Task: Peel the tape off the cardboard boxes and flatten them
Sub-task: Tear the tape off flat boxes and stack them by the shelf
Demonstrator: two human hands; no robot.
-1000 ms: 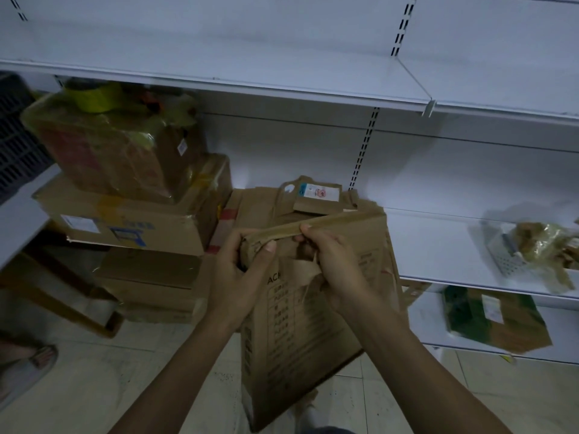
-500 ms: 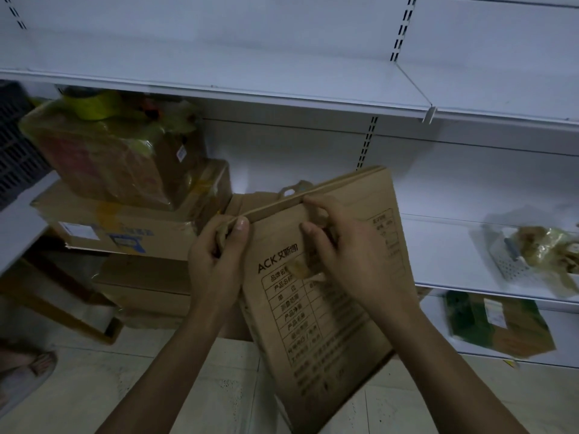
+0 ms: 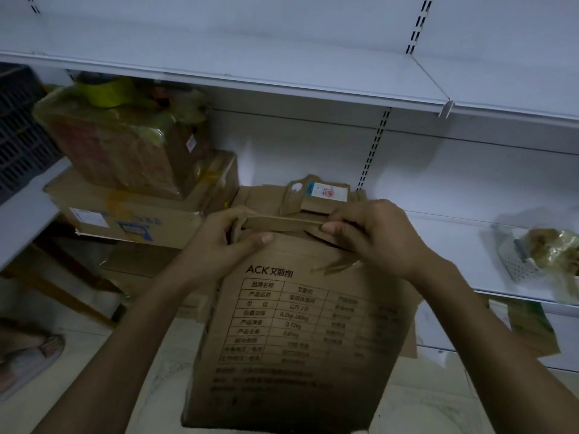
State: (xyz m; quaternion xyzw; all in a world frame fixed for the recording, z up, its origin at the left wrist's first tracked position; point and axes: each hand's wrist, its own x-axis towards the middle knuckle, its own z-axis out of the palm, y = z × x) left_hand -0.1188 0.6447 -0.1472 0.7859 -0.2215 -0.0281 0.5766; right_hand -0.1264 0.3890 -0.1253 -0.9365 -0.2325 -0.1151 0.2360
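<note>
Box [image 3: 297,339], one, left grip [image 3: 224,245], right grip [image 3: 376,238] holding

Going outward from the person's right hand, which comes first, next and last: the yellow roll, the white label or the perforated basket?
1. White label, just behind the right hand.
2. Perforated basket, on the shelf to the right.
3. Yellow roll, far left atop the wrapped box.

Level with our grip runs a white metal shelf [image 3: 454,245]. Well to the right of the grip, a perforated white basket [image 3: 517,267] sits on it. Just behind the grip, flattened cardboard [image 3: 266,198] stands against its back. Below and to the right, a lower shelf [image 3: 568,339] bears a green-and-brown pack [image 3: 532,330]. Down to the left, a sandalled foot [image 3: 31,355] rests on the pale floor [image 3: 94,386].
</note>
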